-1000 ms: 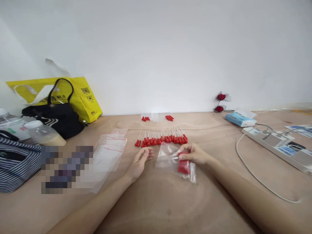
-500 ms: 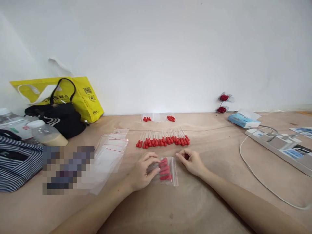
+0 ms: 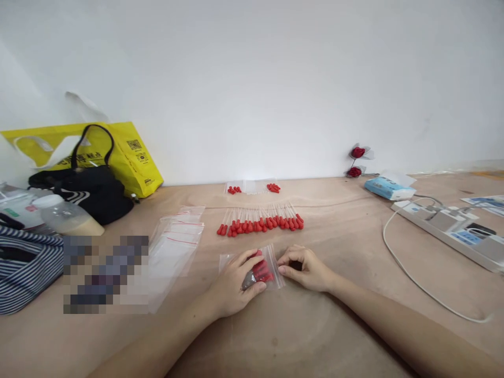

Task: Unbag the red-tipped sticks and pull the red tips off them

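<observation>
A clear zip bag (image 3: 271, 257) with several red-bulbed droppers (image 3: 261, 270) inside lies on the table in front of me. My left hand (image 3: 240, 281) grips it from the left, fingers over the top and thumb along the lower side, covering part of the contents. At the bag's right edge, by the zip strip, my right hand (image 3: 302, 266) pinches the plastic with thumb and curled fingers. Just beyond my hands, a row of loose droppers (image 3: 260, 226) with red bulbs lies with the clear stems pointing away.
Flat clear zip bags (image 3: 179, 247) with red lines are stacked at the left. Bagged red-bulbed droppers (image 3: 273, 188) lie near the wall. A power strip (image 3: 452, 231) with a white cable (image 3: 401, 273) and a tissue pack (image 3: 388, 187) are at right; bags and bottles at far left.
My right hand has moved left onto the bag's zip edge. My left hand has spread further over the bag, which now lies tilted. The view has shifted slightly.
</observation>
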### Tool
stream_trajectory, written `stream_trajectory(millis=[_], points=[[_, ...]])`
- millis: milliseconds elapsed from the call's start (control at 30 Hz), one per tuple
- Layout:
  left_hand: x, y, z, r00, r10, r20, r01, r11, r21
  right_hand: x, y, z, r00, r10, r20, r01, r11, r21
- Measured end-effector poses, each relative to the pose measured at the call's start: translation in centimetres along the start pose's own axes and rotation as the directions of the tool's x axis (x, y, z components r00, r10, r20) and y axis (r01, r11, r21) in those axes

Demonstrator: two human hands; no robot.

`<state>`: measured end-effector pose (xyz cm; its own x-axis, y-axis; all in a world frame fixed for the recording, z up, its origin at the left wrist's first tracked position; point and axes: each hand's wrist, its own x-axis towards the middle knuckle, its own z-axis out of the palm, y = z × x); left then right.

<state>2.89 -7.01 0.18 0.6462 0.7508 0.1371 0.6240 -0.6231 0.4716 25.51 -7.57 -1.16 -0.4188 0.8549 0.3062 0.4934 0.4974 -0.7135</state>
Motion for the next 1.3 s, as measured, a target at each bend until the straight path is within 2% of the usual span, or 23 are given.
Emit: stream_trajectory(millis=[167,367,467,567,733,833,900,1133,1300], points=[[0.1,0.5,-0.3,1.000,-0.005,0.002,0.005,1.000,-0.012,0.0,-0.4,0.3,0.998,0.060,0.023,-0.060,0.998,0.001],[0.2,0.5,-0.2,0.997,0.056,-0.059,-0.054,0.998,0.030,0.3,-1.0,1.2,0.974,0.226,-0.002,-0.225,0.969,-0.107],[1.3,0.5,-0.4,0.981,0.159,-0.107,-0.148,0.984,0.103,0.4,-1.1,1.2,0.972,0.236,0.012,-0.233,0.967,-0.102],[2.8,0.4,-0.6,0.944,0.310,-0.115,-0.292,0.944,0.151,0.4,-0.9,1.2,0.976,0.216,0.026,-0.213,0.974,-0.079],[4.0,-0.1,0.0,0.892,0.437,-0.117,-0.426,0.898,0.108,0.3,-0.4,1.3,0.978,0.205,0.038,-0.202,0.978,-0.059],[3.9,-0.4,0.5,0.880,0.439,-0.182,-0.435,0.898,0.064,0.4,-0.4,1.3,0.980,0.196,0.047,-0.194,0.980,-0.047],[3.9,-0.4,0.6,0.885,0.427,-0.188,-0.426,0.904,0.046,0.4,-0.5,1.2,0.981,0.190,0.040,-0.188,0.981,-0.047],[4.7,0.8,-0.3,0.950,0.312,0.023,-0.312,0.949,0.044,0.5,-0.8,1.0,0.977,0.206,0.059,-0.203,0.978,-0.054],[4.6,0.8,0.1,0.951,0.309,-0.024,-0.307,0.950,0.061,0.4,-0.8,1.0,0.971,0.237,0.036,-0.234,0.969,-0.083]])
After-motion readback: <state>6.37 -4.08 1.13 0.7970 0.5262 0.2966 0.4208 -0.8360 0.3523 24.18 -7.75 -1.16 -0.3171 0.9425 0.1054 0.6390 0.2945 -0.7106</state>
